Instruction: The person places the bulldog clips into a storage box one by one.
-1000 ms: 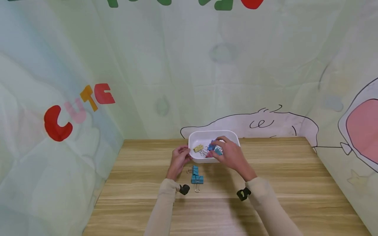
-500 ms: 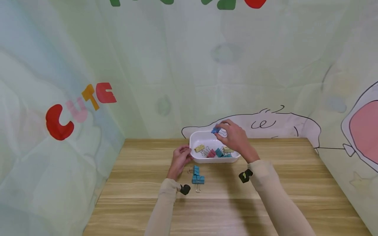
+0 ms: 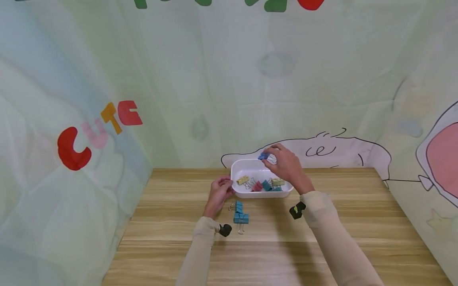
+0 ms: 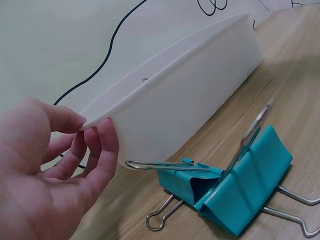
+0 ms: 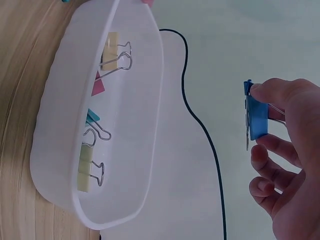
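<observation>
My right hand pinches a blue binder clip between thumb and fingers, up over the far rim of a white plastic bin. The right wrist view shows this clip's wire handles pointing toward the palm. At the bin's left end, my left hand pinches the rim with thumb and fingertips. Inside the bin lie several binder clips: a yellow one, a red one, a teal one and a paler yellow one among them.
Two teal binder clips lie on the wooden table in front of the bin, a rear one close behind a front one. A printed cloth backdrop rises behind the bin and along both sides.
My right hand has lifted the blue binder clip out of the bin, up and toward the backdrop, and now barely moves. My left hand has stayed at the bin's rim.
</observation>
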`<state>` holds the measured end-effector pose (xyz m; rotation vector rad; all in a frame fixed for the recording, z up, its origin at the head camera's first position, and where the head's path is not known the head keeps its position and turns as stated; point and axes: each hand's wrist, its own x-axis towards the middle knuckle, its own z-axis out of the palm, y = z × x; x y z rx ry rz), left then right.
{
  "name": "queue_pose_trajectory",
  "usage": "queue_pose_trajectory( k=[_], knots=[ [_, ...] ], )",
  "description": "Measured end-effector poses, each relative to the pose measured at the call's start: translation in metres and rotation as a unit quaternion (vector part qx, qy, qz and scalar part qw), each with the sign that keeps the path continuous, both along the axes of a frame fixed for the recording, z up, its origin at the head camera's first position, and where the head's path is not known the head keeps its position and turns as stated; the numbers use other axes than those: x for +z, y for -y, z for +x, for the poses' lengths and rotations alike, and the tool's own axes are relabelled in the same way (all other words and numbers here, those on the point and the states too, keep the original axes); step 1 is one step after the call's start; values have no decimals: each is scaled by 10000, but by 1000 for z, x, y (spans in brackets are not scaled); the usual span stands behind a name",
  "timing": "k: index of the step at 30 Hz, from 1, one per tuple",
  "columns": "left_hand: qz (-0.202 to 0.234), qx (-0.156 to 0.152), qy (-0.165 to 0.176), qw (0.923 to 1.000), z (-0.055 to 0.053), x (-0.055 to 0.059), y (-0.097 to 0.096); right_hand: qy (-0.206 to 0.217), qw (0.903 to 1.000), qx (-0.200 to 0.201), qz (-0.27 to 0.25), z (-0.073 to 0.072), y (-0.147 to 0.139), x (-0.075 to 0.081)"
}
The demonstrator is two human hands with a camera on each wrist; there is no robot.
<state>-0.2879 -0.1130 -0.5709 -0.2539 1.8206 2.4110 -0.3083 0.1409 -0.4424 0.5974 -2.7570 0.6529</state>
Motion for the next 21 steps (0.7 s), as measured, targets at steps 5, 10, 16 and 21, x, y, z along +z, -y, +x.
queue_pose_trajectory(
  k=[5,10,16,21],
  knots=[
    [28,-5,-40,10000,1,0,-1,41,10000,-41,-39,-2,0,-3],
    [34,-8,-49,10000,1,-1,0,132,9997,-162,-101,-2,-1,-6],
    [13,-38,3,10000,1,-1,0,452,9986,-239,-134,1,-2,-11],
    [-5,-43,2,10000,0,-2,1,414,9989,-146,-166,6,-4,-12]
  ],
)
